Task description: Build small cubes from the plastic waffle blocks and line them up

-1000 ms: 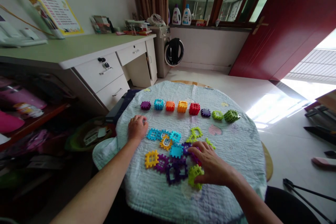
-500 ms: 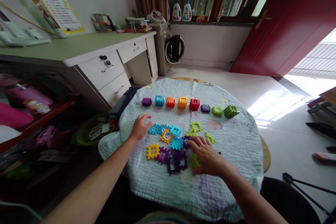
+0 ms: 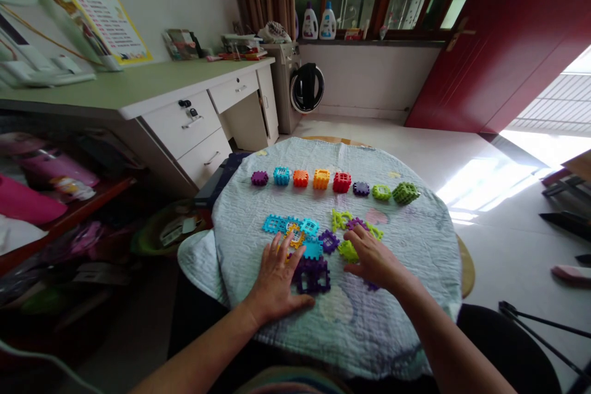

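Observation:
Spread fingers of my left hand (image 3: 276,280) lie over the yellow piece (image 3: 294,236) and others near the table's middle, covering some of them. Beside it are dark purple pieces (image 3: 314,277) and light blue pieces (image 3: 313,249). My right hand (image 3: 372,258) hovers with fingers apart by a green piece (image 3: 348,251) and a purple piece (image 3: 357,223); nothing shows in its grasp. A purple piece (image 3: 329,241) lies between the hands. Behind them, a row of block shapes includes a red one (image 3: 342,182) and an orange one (image 3: 300,178).
A pale cloth (image 3: 406,308) covers the round table. Left of it stands a desk (image 3: 161,83) with drawers. Further back are a washing machine (image 3: 282,80) with its door open and a red door (image 3: 489,43). A black tripod-like stand (image 3: 508,308) is at the lower right.
My left hand has moved right and nearer, onto the yellow and purple pieces. My right hand has shifted slightly right. A purple piece now shows among the green ones.

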`<state>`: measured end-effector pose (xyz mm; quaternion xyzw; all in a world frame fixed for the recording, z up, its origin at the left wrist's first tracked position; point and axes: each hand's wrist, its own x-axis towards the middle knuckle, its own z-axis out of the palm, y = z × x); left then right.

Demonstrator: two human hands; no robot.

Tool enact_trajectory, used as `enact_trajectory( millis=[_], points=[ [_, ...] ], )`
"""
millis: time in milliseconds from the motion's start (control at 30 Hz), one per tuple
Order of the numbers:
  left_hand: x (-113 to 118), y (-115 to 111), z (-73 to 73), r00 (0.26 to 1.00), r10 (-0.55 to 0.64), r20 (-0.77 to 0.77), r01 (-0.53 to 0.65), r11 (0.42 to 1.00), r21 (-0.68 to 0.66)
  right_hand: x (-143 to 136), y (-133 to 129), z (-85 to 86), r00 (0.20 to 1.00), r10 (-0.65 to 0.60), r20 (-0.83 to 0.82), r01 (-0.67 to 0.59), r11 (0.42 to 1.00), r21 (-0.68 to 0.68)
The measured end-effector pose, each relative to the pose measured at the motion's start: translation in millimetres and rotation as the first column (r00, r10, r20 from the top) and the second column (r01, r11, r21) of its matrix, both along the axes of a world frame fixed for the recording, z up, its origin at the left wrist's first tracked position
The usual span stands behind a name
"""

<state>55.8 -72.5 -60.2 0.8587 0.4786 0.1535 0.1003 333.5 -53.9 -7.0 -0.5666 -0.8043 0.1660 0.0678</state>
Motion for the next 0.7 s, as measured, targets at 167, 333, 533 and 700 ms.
enact_trajectory(
  millis=[167,333,533,700],
  points=[
    [20,19,-2.8,0.994,0.105,-0.040,-0.103,0.994,0.047,0,4,-10.2,0.997,-0.016,-0.078,0.016,1.000,0.005],
    [31,40,-3.6,0.984,0.172,-0.041,-0.168,0.983,0.075,11,19,-16.6,0.942,-0.079,-0.327,0.122,0.986,0.114],
    [13,59,-8.5,0.990,0.134,0.031,-0.137,0.980,0.146,31,23,-12.8,0.967,-0.066,-0.246,0.106,0.982,0.156],
    [-19,84,-8.7,0.970,0.170,0.175,-0.196,0.970,0.146,20,22,-20.2,0.994,-0.018,-0.111,0.030,0.994,0.105]
  ],
)
